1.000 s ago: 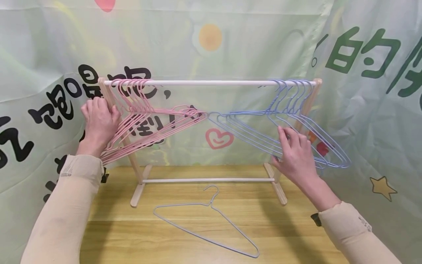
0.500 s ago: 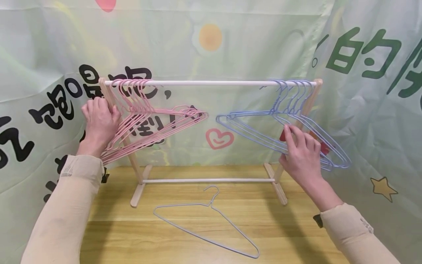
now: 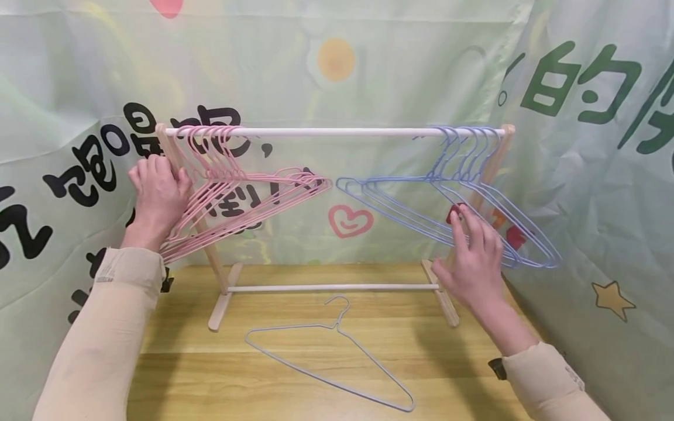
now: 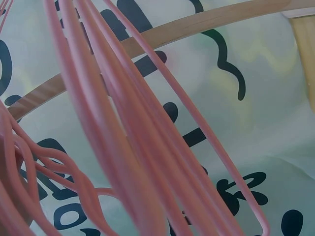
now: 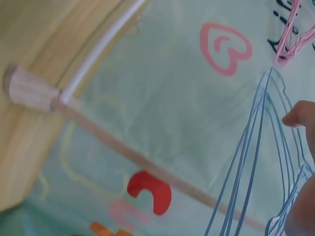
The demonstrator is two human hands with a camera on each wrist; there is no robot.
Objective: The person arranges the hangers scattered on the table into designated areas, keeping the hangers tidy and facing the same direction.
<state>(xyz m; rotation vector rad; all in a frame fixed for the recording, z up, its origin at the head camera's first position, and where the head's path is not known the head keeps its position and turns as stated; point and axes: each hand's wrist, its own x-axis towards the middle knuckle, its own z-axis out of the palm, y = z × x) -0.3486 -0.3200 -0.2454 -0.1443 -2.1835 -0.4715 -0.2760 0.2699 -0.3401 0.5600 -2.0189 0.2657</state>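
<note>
My left hand grips the upper left wooden post of a clothes rack, beside several pink hangers. Those hang bunched at the left end of the rack's white top rail. The pink hangers fill much of the left wrist view. Towards the rail's right end hang several blue hangers. Right in front of them is my right hand, thumb and fingers spread apart, holding nothing. In the right wrist view its thumb shows beside the blue hangers.
A loose grey-blue hanger lies flat on the wooden table in front of the rack. The rack's feet and lower white rail stand behind it. A printed cloth closes off the back and sides.
My right hand first shifted right with blue hangers, then its thumb and fingers spread apart. The front blue hangers swung right and partly back left. My left hand stays put.
</note>
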